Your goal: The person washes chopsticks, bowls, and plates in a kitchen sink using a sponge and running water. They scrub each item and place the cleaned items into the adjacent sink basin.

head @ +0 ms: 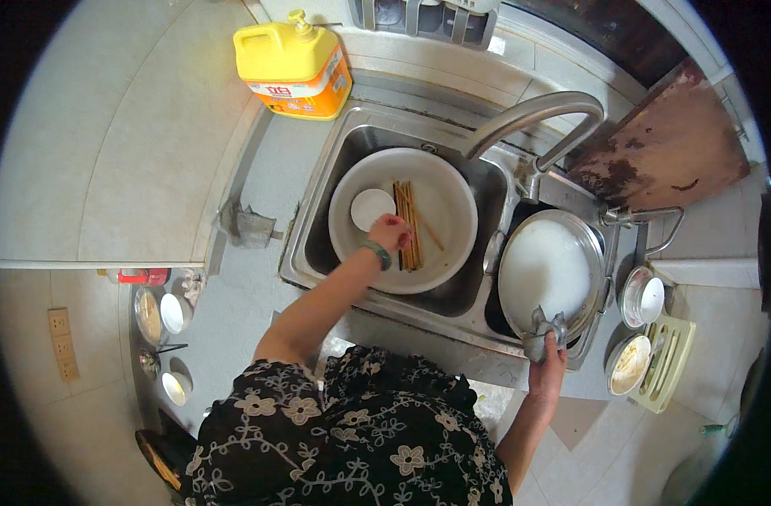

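A large white basin sits in the left bowl of the stainless steel sink. In it lie a small white bowl and a bundle of wooden chopsticks. My left hand is over the basin, between the small bowl and the chopsticks; its fingers are curled, and whether they hold anything is hidden. My right hand grips a grey cloth at the near rim of a round metal pan filled with white suds, in the right bowl.
A curved faucet arches over the sink. A yellow detergent jug stands behind left, with a grey rag nearer. Stacked bowls and a bowl with residue are at right, by a pale green rack. A stained board leans behind right.
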The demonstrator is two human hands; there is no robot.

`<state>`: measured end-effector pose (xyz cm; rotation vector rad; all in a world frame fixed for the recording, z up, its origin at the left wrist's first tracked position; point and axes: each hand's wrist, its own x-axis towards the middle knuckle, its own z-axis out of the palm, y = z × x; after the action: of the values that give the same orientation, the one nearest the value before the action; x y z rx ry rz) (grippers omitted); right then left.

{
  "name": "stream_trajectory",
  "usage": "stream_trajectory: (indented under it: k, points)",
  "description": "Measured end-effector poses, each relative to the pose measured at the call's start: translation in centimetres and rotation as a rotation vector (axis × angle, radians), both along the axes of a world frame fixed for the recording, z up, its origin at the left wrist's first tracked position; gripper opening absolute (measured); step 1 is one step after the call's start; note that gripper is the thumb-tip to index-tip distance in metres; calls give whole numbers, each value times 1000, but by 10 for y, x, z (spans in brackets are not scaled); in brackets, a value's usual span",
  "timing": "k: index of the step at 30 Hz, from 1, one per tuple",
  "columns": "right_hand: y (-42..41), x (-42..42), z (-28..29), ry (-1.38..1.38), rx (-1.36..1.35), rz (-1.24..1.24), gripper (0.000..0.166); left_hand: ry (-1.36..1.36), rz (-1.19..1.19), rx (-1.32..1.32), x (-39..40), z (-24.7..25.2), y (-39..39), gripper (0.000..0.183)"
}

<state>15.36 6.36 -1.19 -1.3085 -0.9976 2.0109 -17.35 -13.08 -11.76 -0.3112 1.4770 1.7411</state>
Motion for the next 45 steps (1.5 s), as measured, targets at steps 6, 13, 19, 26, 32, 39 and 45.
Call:
stream_trajectory:
  k: [6, 13, 19, 26, 32, 39, 45]
  points:
    - [-7, 1, 8, 50, -24, -9, 38, 196, -140, 396, -106, 112, -76, 14]
    - [-11, 6, 11, 128, -19, 36, 37, 1145, -298, -1536, -131, 85, -134, 35]
    - [-11, 15, -6, 122, -32, 34, 36, 1221, -319, -998, -52, 132, -56, 34]
    - [-12, 31, -24, 162, -1, 44, 33, 1076, -726, -14, 71, 134, 102, 25]
    - [-10, 40, -25, 296, -27, -13, 36, 803, -1037, 282, 183, 165, 259, 27]
    - [0, 44, -24, 222, 0, 36, 33, 1271, -1081, -37, 243, 108, 443, 42]
    - [7, 59, -26, 210, -72, 24, 30, 1309, -1303, -480, 286, 101, 506, 34]
